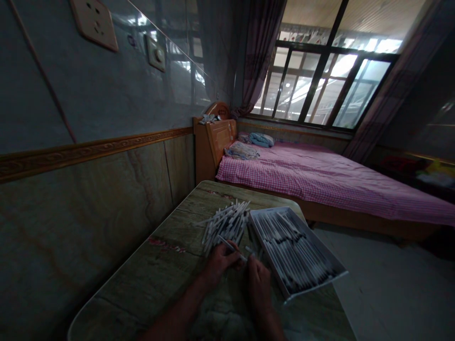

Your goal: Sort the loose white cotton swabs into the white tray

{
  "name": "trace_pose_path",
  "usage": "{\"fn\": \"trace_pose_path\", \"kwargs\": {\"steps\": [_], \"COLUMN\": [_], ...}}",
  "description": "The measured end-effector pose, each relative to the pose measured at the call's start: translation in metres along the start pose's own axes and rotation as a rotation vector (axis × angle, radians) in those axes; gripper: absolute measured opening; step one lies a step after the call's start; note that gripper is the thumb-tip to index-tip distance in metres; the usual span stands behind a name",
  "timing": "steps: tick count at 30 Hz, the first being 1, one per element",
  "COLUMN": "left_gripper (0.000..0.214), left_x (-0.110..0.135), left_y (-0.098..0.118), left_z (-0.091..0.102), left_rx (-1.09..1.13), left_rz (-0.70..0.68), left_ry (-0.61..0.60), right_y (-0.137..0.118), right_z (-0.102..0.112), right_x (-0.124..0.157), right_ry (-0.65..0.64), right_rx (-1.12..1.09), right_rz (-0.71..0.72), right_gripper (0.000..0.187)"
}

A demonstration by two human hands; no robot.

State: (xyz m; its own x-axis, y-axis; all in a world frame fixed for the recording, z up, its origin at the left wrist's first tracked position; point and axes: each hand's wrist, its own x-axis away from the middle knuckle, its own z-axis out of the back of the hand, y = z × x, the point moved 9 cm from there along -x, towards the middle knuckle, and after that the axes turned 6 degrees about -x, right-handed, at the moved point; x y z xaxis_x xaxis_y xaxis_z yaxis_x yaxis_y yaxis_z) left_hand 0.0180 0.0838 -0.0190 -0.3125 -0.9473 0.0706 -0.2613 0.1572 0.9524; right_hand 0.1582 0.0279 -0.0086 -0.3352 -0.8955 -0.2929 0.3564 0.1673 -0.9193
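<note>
Head view: a dim room, with a marbled table (170, 265) set against the tiled wall (88, 203), a bed (320, 180) in pink check beyond it and a barred window (320, 80) behind. On the table a loose pile of white sticks (225, 222) lies just beside a shallow white tray (334, 271) filled with more. Near the pile, the left hand (221, 261) has its fingers clenched round a thin white stick (231, 246). The right hand (259, 284), fingers bent, meets the stick's near end; whether it grips is unclear
</note>
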Motion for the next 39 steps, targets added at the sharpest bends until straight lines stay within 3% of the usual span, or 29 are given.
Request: {"fn": "trace_pose_path", "kwargs": {"steps": [7, 12, 19, 34, 39], "left_gripper": [0.040, 0.041, 0.041, 0.045, 0.047], "left_x": [-0.002, 0.001, 0.001, -0.002, 0.000], "left_y": [0.001, 0.006, 0.008, 0.005, 0.006], "left_z": [0.004, -0.003, -0.003, 0.013, 0.015], "left_rx": [0.002, -0.036, -0.023, 0.050, 0.076], "left_rz": [0.009, -0.004, -0.011, 0.022, 0.037], "left_ry": [0.049, -0.003, 0.017, 0.198, 0.221], "right_y": [-0.012, -0.007, -0.013, -0.015, -0.010], "right_z": [0.001, 0.004, -0.002, -0.012, 0.002], "right_x": [0.002, -0.001, 0.000, -0.001, 0.000], "right_ry": [0.000, 0.062, -0.012, -0.057, 0.054], "right_rx": [-0.069, -0.043, -0.044, -0.051, -0.144], "right_rz": [-0.014, -0.028, -0.038, 0.059, -0.024], "right_gripper": [0.044, 0.046, 0.049, 0.030, 0.036]}}
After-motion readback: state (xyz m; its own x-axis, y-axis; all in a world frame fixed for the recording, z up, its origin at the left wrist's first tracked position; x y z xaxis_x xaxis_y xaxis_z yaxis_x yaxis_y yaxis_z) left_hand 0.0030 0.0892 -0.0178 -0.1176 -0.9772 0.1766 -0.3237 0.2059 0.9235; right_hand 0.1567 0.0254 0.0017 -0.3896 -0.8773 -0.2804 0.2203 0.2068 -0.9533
